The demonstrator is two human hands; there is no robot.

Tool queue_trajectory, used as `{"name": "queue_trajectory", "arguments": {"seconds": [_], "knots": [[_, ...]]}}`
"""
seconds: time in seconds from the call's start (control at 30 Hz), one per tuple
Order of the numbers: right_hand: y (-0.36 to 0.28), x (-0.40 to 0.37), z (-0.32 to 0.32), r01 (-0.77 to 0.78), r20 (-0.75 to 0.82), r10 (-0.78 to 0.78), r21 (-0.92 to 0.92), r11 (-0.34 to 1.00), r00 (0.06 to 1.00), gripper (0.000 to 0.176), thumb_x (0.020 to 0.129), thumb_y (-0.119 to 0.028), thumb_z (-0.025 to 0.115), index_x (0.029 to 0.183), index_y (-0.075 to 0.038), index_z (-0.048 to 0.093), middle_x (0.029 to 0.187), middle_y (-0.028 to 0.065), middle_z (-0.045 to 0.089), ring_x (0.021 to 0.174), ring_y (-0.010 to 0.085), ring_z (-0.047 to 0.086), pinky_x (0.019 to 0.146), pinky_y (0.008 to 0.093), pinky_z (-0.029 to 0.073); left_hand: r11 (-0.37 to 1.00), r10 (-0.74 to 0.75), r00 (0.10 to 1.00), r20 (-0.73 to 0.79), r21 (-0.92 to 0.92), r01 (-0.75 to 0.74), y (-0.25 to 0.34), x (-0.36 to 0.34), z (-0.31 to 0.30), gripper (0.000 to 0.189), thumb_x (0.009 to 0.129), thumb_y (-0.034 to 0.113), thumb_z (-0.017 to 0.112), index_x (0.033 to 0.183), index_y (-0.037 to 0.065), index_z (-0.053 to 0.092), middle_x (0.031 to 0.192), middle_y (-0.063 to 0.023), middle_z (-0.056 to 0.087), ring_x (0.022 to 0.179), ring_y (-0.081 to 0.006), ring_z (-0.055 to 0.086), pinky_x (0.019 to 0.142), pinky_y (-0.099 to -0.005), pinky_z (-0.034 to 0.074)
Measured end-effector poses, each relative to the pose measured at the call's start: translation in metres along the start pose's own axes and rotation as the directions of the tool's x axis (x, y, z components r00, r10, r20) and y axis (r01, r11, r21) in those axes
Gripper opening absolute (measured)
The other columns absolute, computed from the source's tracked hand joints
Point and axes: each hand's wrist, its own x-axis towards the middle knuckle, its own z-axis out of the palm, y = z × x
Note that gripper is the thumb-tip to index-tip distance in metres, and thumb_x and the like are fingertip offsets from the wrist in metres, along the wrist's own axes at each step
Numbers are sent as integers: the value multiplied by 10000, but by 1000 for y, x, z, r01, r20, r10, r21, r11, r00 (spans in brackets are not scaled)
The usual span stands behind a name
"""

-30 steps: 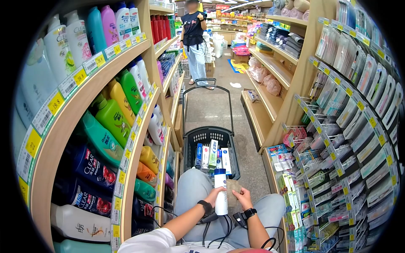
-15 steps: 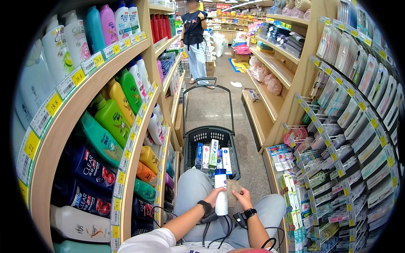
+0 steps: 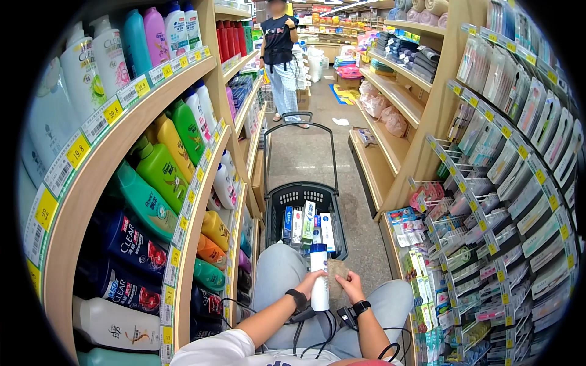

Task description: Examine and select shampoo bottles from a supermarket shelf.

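Note:
My left hand (image 3: 310, 283) is wrapped round a white bottle (image 3: 319, 283) with a dark blue cap, held upright over my lap. Close on its right, my right hand (image 3: 350, 285) pinches a greyish-brown piece (image 3: 337, 268) that looks like a cloth or rag. Just beyond my knees stands a dark shopping basket (image 3: 303, 191) with its long handle raised. Several boxes lie in it, among them a green and white box (image 3: 308, 221) and a blue box (image 3: 288, 222).
Shelves (image 3: 140, 116) of shampoo bottles line the left side. Hanging racks (image 3: 482, 177) of small packaged goods stand close on the right, beyond them shelves (image 3: 400, 97) with folded towels. A person (image 3: 281, 58) stands further up the aisle.

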Motion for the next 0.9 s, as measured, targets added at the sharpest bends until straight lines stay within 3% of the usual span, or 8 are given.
{"name": "queue_trajectory", "arguments": {"seconds": [0.2, 0.5, 0.57, 0.6, 0.73, 0.77, 0.8, 0.9], "knots": [[0, -1, 0, -5, 8, 5, -11, 1000, 1000, 240, 801, -89, 609, 1006, 26, 566, 891, 70, 625, 772, 116, 590, 686, 242, 473, 999, -16, 1000, 10, 37, 16, -1, 2, -3, 376, 731, 260, 589, 1008, 36, 470, 801, -86, 542, 689, -209, 583, 639, -331, 497], [3, 1, -1, -13, 5, 13, -33, 999, 1000, 235, 795, -91, 620, 999, 15, 568, 909, 52, 612, 795, 111, 579, 689, 243, 467, 999, -12, 1000, 12, 34, 12, 0, 0, -1, 366, 727, 248, 591, 1002, 40, 470, 787, -81, 538, 689, -208, 580, 638, -331, 495], [-5, 3, -5, 138, -125, -175, -262, 955, 976, 233, 785, -79, 626, 991, 7, 561, 928, 38, 591, 830, 111, 562, 717, 243, 457, 1000, 8, 1000, 21, 10, -8, 0, 1, 0, 398, 706, 253, 607, 997, 26, 461, 771, -93, 532, 645, -222, 578, 593, -348, 496], [-9, 5, -8, 194, -174, -274, -374, 907, 946, 232, 780, -74, 629, 987, 3, 558, 937, 30, 581, 847, 110, 553, 731, 243, 452, 1000, 15, 1000, 23, 0, -15, 0, 0, 0, 414, 695, 256, 615, 995, 18, 456, 763, -98, 529, 623, -230, 577, 571, -356, 496], [-116, -11, -16, 509, -427, -469, -24, 861, 773, 271, 774, -26, 587, 1035, -48, 515, 958, 29, 547, 884, 115, 516, 823, 261, 411, 1000, 14, 1000, -20, -26, -14, -3, 7, -4, 421, 695, 257, 606, 1007, 27, 440, 760, -99, 512, 633, -238, 568, 570, -376, 491], [-151, -23, -19, 596, -399, -570, -68, 800, 718, 273, 784, -47, 570, 1044, -47, 485, 977, 56, 529, 918, 149, 515, 841, 290, 407, 999, 13, 1000, -8, -31, -13, -4, 9, -5, 423, 695, 256, 604, 1010, 29, 435, 759, -99, 508, 636, -239, 566, 569, -378, 490], [-186, -37, -20, 676, -368, -662, -110, 729, 653, 278, 794, -68, 554, 1053, -46, 455, 996, 83, 511, 952, 182, 514, 859, 319, 404, 999, 10, 1000, 3, -35, -10, -5, 9, -6, 424, 696, 254, 601, 1014, 31, 430, 757, -100, 505, 638, -240, 565, 568, -381, 489], [-292, -96, 6, 950, -254, -920, -9, 311, 299, 331, 789, -227, 565, 1039, -57, 429, 979, 152, 491, 929, 276, 514, 872, 407, 397, 1000, 4, 1000, 19, -31, -3, -3, 7, -5, 421, 697, 249, 595, 1014, 33, 421, 752, -106, 506, 626, -242, 565, 564, -381, 489]]}}
